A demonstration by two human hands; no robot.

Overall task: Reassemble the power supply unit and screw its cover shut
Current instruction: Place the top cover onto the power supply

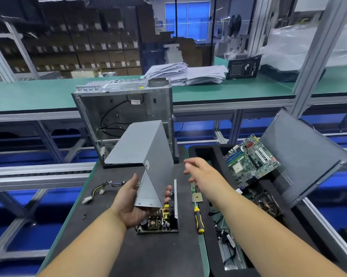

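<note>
My left hand (132, 202) grips the lower end of the grey sheet-metal power supply cover (142, 148) and holds it tilted up above the bench. Under it lies the open power supply base (158, 220) with its circuit board, coils and capacitors showing. Its cable bundle (102, 188) trails off to the left. My right hand (200, 170) hovers to the right of the cover, fingers loosely bent, holding nothing. A yellow-and-black screwdriver (198, 218) lies just right of the base. Two small dark screws (85, 215) sit on the mat at left.
An empty grey computer case (122, 116) stands upright behind the cover. To the right, a black foam tray (206, 150) holds a green motherboard (250, 160), a fan and cables, with a grey side panel (302, 152) leaning on it. Paper stacks (184, 73) lie on the far bench.
</note>
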